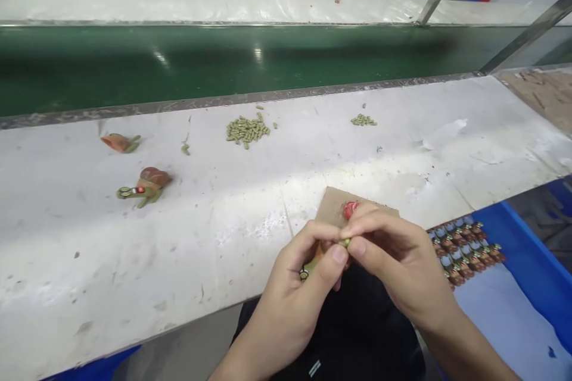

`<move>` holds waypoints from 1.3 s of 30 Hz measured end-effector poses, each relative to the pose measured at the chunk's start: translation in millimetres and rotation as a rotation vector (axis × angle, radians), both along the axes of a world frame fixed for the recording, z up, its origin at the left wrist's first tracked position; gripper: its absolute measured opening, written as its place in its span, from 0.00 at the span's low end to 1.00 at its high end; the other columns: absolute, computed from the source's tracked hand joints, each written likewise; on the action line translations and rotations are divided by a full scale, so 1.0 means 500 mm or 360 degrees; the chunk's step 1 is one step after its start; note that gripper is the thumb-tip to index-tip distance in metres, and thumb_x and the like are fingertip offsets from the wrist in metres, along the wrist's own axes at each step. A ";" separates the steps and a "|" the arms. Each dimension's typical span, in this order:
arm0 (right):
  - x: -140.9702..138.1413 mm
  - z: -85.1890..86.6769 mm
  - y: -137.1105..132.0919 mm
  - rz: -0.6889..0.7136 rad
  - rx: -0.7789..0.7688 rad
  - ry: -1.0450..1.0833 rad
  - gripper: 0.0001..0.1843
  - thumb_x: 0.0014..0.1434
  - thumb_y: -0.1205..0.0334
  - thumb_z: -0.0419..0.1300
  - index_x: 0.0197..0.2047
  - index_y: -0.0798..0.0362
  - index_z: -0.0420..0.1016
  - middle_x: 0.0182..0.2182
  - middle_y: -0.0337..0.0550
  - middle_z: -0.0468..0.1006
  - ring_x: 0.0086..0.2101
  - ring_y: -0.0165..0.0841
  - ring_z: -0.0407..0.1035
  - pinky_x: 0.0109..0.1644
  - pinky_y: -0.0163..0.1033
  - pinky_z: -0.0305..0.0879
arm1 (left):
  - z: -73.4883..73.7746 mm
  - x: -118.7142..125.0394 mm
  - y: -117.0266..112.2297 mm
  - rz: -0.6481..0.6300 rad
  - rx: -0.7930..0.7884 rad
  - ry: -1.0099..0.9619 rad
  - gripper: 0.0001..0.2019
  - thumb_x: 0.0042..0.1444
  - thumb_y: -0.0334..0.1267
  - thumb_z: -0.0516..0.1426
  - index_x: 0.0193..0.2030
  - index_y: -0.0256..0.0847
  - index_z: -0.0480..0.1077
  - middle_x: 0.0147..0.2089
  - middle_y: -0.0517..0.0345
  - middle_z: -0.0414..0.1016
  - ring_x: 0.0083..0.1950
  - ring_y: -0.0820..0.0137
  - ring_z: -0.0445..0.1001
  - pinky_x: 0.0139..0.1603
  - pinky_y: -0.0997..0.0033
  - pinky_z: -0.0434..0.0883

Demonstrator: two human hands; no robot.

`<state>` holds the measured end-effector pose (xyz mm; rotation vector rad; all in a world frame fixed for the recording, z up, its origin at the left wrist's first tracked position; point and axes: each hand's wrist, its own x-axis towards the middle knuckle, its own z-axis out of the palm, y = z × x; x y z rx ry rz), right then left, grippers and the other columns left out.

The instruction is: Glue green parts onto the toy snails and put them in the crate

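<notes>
My left hand [308,286] is closed round a small painted figurine [304,274]; mostly its green part with a dark-ringed eye shows, and the fingers hide the rest. Thumb and fingers of my right hand [393,250] pinch a small green piece [344,243] against the figurine, beside the left fingertips. Behind the hands lies a piece of brown cardboard [328,202] with a red blob [351,209] on it. A similar green figurine with a brown shell [154,177] rests on the table at left, near an orange-and-green part [120,142].
A large pile of green pellet-like pieces [246,130] and a smaller pile [363,120] lie on the white table [214,208]. Beyond runs a green conveyor belt [214,59]. At right, a blue bin [527,250] holds rows of figurines [467,247]. Metal posts [527,36] rise at right.
</notes>
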<state>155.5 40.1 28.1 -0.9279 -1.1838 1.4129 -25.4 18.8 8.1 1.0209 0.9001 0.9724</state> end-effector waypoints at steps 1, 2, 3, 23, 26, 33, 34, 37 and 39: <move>0.006 -0.001 -0.011 -0.0083 0.0061 -0.0145 0.07 0.71 0.62 0.78 0.47 0.38 0.95 0.36 0.39 0.85 0.33 0.33 0.83 0.37 0.38 0.87 | 0.001 0.002 -0.001 0.0000 0.0050 0.0058 0.11 0.83 0.51 0.61 0.50 0.51 0.81 0.43 0.61 0.78 0.41 0.68 0.74 0.49 0.65 0.75; 0.012 0.000 -0.022 -0.0164 0.0112 -0.0298 0.07 0.70 0.63 0.78 0.46 0.38 0.95 0.36 0.39 0.86 0.34 0.34 0.83 0.38 0.37 0.86 | 0.001 0.004 -0.002 0.0006 0.0127 0.0127 0.09 0.83 0.47 0.61 0.50 0.52 0.81 0.45 0.60 0.79 0.43 0.67 0.75 0.49 0.66 0.75; 0.018 0.002 -0.032 -0.0229 0.0151 -0.0426 0.08 0.69 0.64 0.79 0.46 0.38 0.95 0.36 0.40 0.87 0.34 0.33 0.82 0.37 0.37 0.84 | 0.000 0.006 -0.002 0.0017 0.0225 0.0206 0.07 0.83 0.44 0.62 0.51 0.53 0.82 0.47 0.59 0.79 0.44 0.66 0.76 0.49 0.66 0.76; 0.102 -0.014 0.038 -0.0290 0.0522 -0.1389 0.12 0.80 0.66 0.65 0.50 0.45 0.91 0.42 0.45 0.86 0.41 0.39 0.83 0.39 0.43 0.76 | -0.037 0.029 -0.031 0.0164 0.0051 0.0415 0.13 0.85 0.55 0.56 0.54 0.52 0.76 0.46 0.56 0.79 0.48 0.60 0.78 0.50 0.61 0.76; 0.101 -0.017 0.035 -0.0322 0.0532 -0.1413 0.11 0.80 0.67 0.65 0.49 0.46 0.91 0.42 0.44 0.87 0.41 0.38 0.83 0.41 0.43 0.77 | -0.046 0.024 -0.021 0.0122 0.0153 0.0386 0.11 0.85 0.52 0.57 0.56 0.53 0.79 0.45 0.58 0.80 0.45 0.63 0.79 0.51 0.62 0.76; 0.099 -0.032 0.029 -0.0394 0.0557 -0.1377 0.11 0.79 0.69 0.66 0.49 0.47 0.90 0.41 0.43 0.87 0.39 0.37 0.82 0.40 0.42 0.77 | -0.052 0.035 -0.022 0.0210 0.0110 0.0313 0.09 0.81 0.47 0.64 0.61 0.53 0.82 0.49 0.57 0.88 0.46 0.63 0.86 0.45 0.67 0.80; 0.099 -0.034 0.029 -0.0422 0.0566 -0.1375 0.10 0.78 0.69 0.66 0.49 0.47 0.90 0.41 0.42 0.87 0.38 0.36 0.82 0.40 0.41 0.77 | -0.050 0.036 -0.021 0.0208 0.0113 0.0292 0.08 0.80 0.46 0.64 0.60 0.53 0.82 0.50 0.57 0.89 0.47 0.63 0.87 0.45 0.68 0.81; 0.098 -0.038 0.028 -0.0439 0.0555 -0.1350 0.10 0.78 0.70 0.67 0.49 0.47 0.90 0.40 0.40 0.86 0.38 0.33 0.81 0.40 0.39 0.77 | -0.049 0.036 -0.017 0.0182 0.0125 0.0258 0.05 0.80 0.41 0.65 0.57 0.54 0.83 0.49 0.60 0.90 0.48 0.65 0.90 0.49 0.71 0.83; 0.096 -0.038 0.026 -0.0447 0.0533 -0.1308 0.10 0.78 0.70 0.67 0.48 0.47 0.91 0.41 0.40 0.87 0.39 0.33 0.82 0.41 0.38 0.78 | -0.051 0.034 -0.013 0.0195 0.0149 0.0239 0.06 0.79 0.39 0.66 0.57 0.55 0.84 0.49 0.62 0.91 0.49 0.67 0.90 0.52 0.72 0.84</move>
